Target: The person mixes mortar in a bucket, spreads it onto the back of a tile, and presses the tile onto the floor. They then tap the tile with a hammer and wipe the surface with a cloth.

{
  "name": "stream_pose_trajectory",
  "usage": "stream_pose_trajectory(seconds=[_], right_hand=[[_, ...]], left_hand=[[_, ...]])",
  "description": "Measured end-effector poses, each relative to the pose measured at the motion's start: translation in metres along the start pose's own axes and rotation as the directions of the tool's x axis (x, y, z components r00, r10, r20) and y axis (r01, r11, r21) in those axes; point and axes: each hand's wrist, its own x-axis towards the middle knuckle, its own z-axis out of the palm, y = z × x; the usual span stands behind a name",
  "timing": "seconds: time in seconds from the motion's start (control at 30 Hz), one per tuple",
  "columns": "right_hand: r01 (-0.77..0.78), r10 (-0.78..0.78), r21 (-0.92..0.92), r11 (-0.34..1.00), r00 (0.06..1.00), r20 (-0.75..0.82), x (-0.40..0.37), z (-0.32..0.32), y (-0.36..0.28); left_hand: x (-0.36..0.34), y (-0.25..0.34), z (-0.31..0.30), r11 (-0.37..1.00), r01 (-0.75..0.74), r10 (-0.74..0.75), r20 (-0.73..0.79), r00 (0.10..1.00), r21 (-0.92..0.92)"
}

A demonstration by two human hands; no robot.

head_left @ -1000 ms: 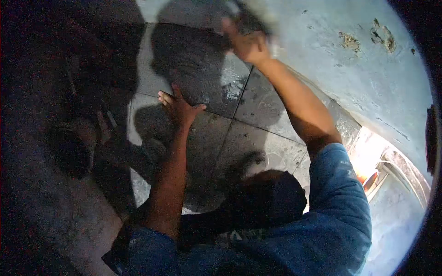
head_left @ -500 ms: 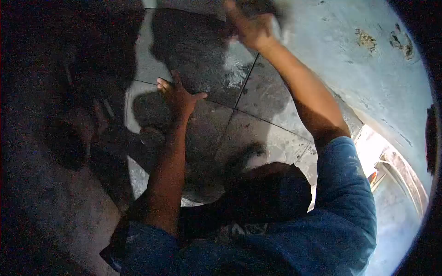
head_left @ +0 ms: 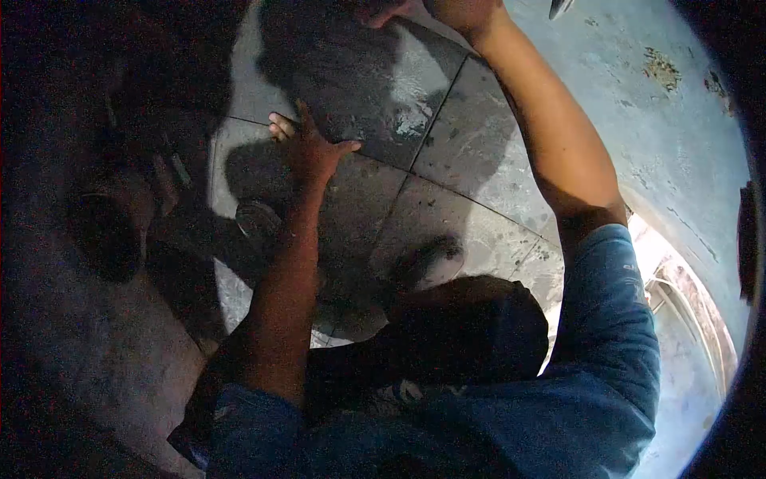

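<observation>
My left hand (head_left: pixel 313 156) rests on the tiled floor (head_left: pixel 455 199) with its fingers spread, and nothing shows in it. The tiles around it look dark and wet, with a shiny patch to its upper right. My right hand (head_left: pixel 464 14) is at the top edge, partly cut off by the frame. Its fingers do not show clearly, and whether it holds anything cannot be made out. A pinkish shape, perhaps its thumb, shows to its left.
A pale, stained wall (head_left: pixel 614 104) curves along the right side. A dark round container (head_left: pixel 108 231) lies in shadow at the left. A small metallic object (head_left: pixel 561 8) shows at the top right. Bright light enters low on the right, near thin cables (head_left: pixel 690 307).
My right hand has moved up, partly out of the frame, and its forearm has shifted right. The metallic object has come into view. My left hand stays on the floor.
</observation>
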Motion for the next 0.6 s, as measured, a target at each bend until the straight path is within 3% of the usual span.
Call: stream_pose_trajectory(seconds=[0.03,0.13,0.17,0.23,0.27,0.3,0.33,0.47,0.6], right_hand=[[-0.005,0.005,0.005,1.000,1.000,0.002,0.004,-0.002,0.005],[0.163,-0.137,-0.102,0.981,0.964,0.228,0.012,-0.010,0.046],[0.474,-0.349,-0.625,0.620,0.880,0.322,0.001,-0.008,0.071],[0.541,-0.437,-0.840,-0.039,0.747,0.501,-0.011,0.003,0.110],[0.535,-0.315,-0.782,0.319,0.838,0.445,-0.014,0.005,0.118],[0.450,-0.211,-0.709,0.543,0.890,0.404,-0.019,0.014,0.111],[0.394,-0.157,-0.657,0.643,0.907,0.390,-0.018,0.021,0.106],[0.314,-0.121,-0.533,0.786,0.923,0.366,-0.019,0.050,0.099],[0.322,-0.150,-0.442,0.837,0.913,0.379,-0.017,0.085,0.105]], left_hand=[[0.001,-0.001,0.002,1.000,0.006,-0.006,0.003,1.000,0.003],[-0.001,-0.003,0.003,1.000,0.009,-0.009,0.011,1.000,-0.010],[-0.001,-0.003,0.002,0.998,0.004,-0.004,0.004,1.000,-0.065],[0.000,-0.003,0.000,0.994,0.006,-0.007,-0.007,1.000,-0.107],[0.001,-0.001,0.000,0.995,0.020,-0.019,0.013,1.000,-0.101],[0.001,0.000,-0.001,0.995,0.034,-0.030,0.035,0.999,-0.094],[0.002,0.001,-0.003,0.996,0.038,-0.037,0.019,0.999,-0.084],[0.002,0.001,-0.005,0.991,0.034,-0.027,0.059,0.998,-0.132],[0.003,0.003,-0.012,0.990,0.049,-0.032,0.121,0.992,-0.135]])
